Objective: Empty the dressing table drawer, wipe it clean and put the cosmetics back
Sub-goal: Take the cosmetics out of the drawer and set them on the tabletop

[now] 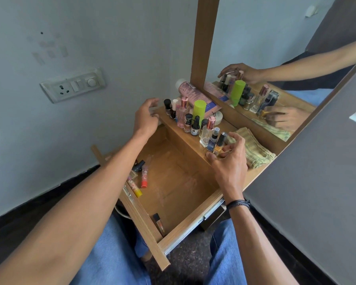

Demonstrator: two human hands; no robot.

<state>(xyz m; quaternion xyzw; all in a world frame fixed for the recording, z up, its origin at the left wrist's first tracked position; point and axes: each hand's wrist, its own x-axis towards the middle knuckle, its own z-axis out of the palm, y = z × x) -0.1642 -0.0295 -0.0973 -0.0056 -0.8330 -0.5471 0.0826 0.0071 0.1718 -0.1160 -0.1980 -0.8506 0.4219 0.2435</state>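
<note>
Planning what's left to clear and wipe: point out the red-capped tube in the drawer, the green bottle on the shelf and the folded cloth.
red-capped tube [145, 174], head view, its printed middle.
green bottle [199, 110], head view, mid-side.
folded cloth [254, 148], head view, top fold.

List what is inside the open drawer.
A red-capped tube, a yellow-capped tube and a dark bottle lie by the drawer's front panel; a slim tube lies in the near corner. The left forearm covers the spot beside them.

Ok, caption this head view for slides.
Left hand and right hand at the bottle-lined shelf above a nearly empty drawer.
</note>
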